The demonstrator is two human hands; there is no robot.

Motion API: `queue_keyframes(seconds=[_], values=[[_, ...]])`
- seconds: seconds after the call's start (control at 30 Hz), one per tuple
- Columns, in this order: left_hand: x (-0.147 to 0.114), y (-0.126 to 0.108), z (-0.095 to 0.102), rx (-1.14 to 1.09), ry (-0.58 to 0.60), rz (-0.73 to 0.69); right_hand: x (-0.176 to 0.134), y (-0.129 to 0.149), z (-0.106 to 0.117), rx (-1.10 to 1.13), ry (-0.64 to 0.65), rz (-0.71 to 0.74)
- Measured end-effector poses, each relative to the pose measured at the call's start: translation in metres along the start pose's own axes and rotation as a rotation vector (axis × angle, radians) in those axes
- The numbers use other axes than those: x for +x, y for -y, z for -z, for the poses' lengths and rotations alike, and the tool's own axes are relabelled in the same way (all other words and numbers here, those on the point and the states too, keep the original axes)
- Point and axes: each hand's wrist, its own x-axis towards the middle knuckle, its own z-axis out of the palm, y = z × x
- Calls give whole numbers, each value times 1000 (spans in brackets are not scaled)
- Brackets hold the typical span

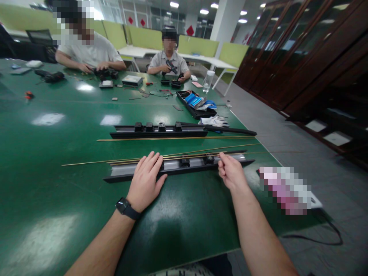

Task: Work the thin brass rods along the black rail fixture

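My left hand, with a dark watch at its wrist, lies flat with stretched fingers across the near black-edged channel rail and the thin brass-coloured rods along it. Part of a black block is hidden beneath that hand. Two more black blocks sit in the rail between my hands. At the rail's right part, my right hand is closed in a pinch on a brass-coloured rod, which runs out past the table edge. Its exact grip is partly covered by the fingers.
Beyond lies a second rail with several black blocks, and more rods. A black tray, white gloves and a black bar are further right. A blurred-out pink item rests at the right edge. Two people sit opposite, handling devices.
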Motion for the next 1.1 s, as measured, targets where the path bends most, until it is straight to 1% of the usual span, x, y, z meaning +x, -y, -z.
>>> queue_keyframes(seconds=[0.07, 0.1, 0.23, 0.27, 0.37, 0.43, 0.57, 0.6, 0.63, 0.77, 0.83, 0.93, 0.97, 1.1], values=[[0, 0, 0, 1, 1, 1, 0, -1, 0, -24, 57, -34], [0, 0, -1, 4, 1, 2, 0, -1, 0, -24, 62, -38], [0, 0, -1, 6, 6, 3, 2, -1, 2, 32, -43, 21], [0, 0, -1, 4, 6, 2, 2, -1, 2, 34, -45, 22], [0, 0, -1, 7, 5, -1, 2, -2, 1, -7, 41, -27], [0, 0, -1, 17, 11, 1, 2, -3, 1, -22, 70, -44], [-1, 0, -1, 19, 16, 3, 3, -3, 2, 31, -46, 11], [-1, 0, -1, 15, 15, 4, 4, -3, 2, 36, -57, 20], [-1, 0, -1, 10, 14, 6, 3, -3, 2, 32, -49, 19], [0, 0, -1, -1, 11, 10, 2, -3, 2, -26, 69, -32], [0, 0, 0, 6, 13, 6, 2, -4, 2, -21, 51, -20], [0, 0, -1, 13, 13, 2, 2, -4, 2, 18, -32, 38], [0, 1, -1, 10, 14, 1, 2, -4, 2, 15, -30, 39], [0, 1, -2, 7, 11, -1, 0, -2, 0, -36, 78, -24]])
